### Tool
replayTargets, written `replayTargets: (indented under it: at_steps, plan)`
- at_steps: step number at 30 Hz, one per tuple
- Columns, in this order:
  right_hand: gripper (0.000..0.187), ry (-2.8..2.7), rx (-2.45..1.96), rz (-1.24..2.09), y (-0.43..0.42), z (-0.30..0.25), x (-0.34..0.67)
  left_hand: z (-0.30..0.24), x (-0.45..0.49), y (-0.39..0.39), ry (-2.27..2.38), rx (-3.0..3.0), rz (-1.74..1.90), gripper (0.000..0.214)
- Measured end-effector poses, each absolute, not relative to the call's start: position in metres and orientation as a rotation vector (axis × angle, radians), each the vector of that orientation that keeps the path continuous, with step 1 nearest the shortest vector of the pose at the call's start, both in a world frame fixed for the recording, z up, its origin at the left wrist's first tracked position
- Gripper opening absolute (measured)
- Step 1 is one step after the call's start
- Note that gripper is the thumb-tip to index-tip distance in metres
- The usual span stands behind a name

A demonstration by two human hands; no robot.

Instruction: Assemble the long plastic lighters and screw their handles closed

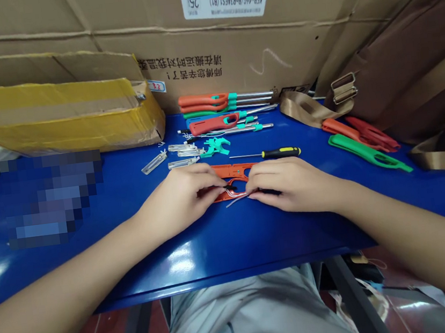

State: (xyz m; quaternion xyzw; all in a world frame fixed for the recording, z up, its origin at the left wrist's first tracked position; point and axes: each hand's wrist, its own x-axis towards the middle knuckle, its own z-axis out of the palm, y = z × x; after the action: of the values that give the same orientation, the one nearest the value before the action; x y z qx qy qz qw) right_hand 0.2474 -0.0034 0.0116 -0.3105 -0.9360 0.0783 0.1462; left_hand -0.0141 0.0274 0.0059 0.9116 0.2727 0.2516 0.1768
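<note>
Orange lighter casing halves (pixel 231 171) lie on the blue table between my two hands. My left hand (pixel 193 189) is closed in a pinch at a small black part (pixel 230 187) above the nearer half. Thin white wires (pixel 236 193) run from that part toward my right hand (pixel 285 183). Its fingers are closed at the right end of the casing, by the wires, and hide what lies between them. A thin clear tube (pixel 235 201) sticks out to the left below these fingertips. Just behind my right hand lies a black and yellow screwdriver (pixel 281 153).
Clear lighter tanks (pixel 155 162) and teal plastic pieces (pixel 217 146) lie behind my left hand. Long lighters (pixel 217 124) are piled farther back. Green (pixel 367 153) and red casings (pixel 372 132) rest at right near a tan strap (pixel 304 109). Cardboard boxes (pixel 98 117) border the back.
</note>
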Motion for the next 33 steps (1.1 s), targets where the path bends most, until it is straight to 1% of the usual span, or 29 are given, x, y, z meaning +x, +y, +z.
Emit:
replayTargets:
  at_steps: [4, 11, 20, 26, 28, 30, 33]
  plan:
    - [0.013, -2.72, -0.883, 0.156, -0.0043, 0.011, 0.2458, 0.0056, -0.0144, 0.0284, 0.78, 2.537, 0.728, 0.013]
    - [0.021, -2.763, -0.863, 0.005, -0.0061, 0.011, 0.2445, 0.0038, -0.0142, 0.0299, 0.813, 2.488, 0.768, 0.012]
    - [0.02, -2.76, -0.801, 0.018, -0.0051, 0.0108, 0.2465, 0.0021, -0.0119, 0.0278, 0.873, 2.403, 0.749, 0.011]
    - [0.019, -2.776, -0.815, 0.116, -0.0054, 0.0102, 0.245, 0.0004, -0.0111, 0.026, 0.898, 2.421, 0.726, 0.012]
    - [0.023, -2.762, -0.818, 0.173, -0.0056, 0.0113, 0.2447, 0.0005, -0.0105, 0.0256, 0.904, 2.432, 0.716, 0.013]
    - [0.027, -2.731, -0.822, 0.258, -0.0056, 0.0129, 0.245, 0.0006, -0.0101, 0.0254, 0.904, 2.435, 0.713, 0.013]
    - [0.025, -2.687, -0.823, 0.433, -0.005, 0.0157, 0.2473, 0.0006, -0.0102, 0.0254, 0.901, 2.432, 0.714, 0.013]
